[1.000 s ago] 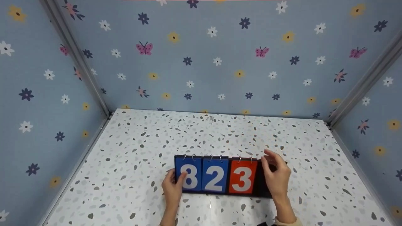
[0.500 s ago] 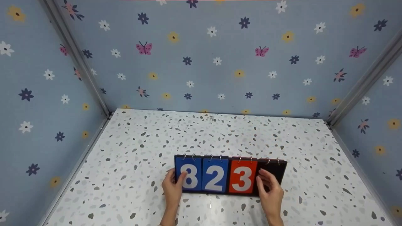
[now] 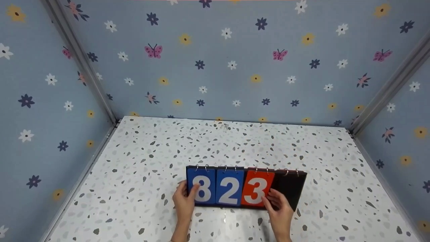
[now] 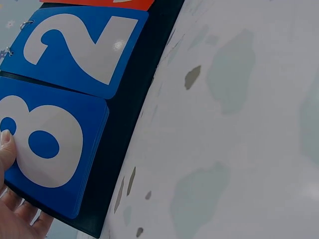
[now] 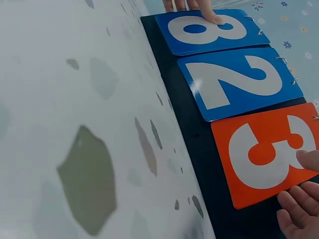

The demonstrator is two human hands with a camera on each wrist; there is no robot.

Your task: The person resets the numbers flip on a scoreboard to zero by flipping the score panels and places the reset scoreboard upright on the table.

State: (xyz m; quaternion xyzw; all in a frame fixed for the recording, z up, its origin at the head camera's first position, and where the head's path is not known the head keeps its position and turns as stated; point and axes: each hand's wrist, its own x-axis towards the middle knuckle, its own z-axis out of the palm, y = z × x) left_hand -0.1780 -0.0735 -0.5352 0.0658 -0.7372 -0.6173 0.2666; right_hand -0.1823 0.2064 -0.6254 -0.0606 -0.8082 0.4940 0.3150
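Observation:
A black flip scoreboard [image 3: 291,188] leans back on the table, with number cards hung on metal rings along its top. My left hand [image 3: 183,200] grips its left end, thumb over the blue 8 card [image 3: 205,173] and fingers behind the board. Beside that card hangs a blue 2 card [image 3: 229,188]. The red 3 card [image 3: 250,179] is slightly askew, its lower end swung left. My right hand [image 3: 281,213] pinches this card's right edge; in the right wrist view the thumb [image 5: 309,160] lies on its face and the fingers [image 5: 299,206] are at its edge. The rightmost panel shows bare black.
The speckled white table [image 3: 151,181] extends around the scoreboard. A blue flowered back wall [image 3: 215,74] and matching side walls enclose it, joined by grey metal posts [image 3: 80,64] at the corners.
My right hand has come down and left from the scoreboard's right end to the red 3 card, which has tilted slightly. The left hand keeps its grip.

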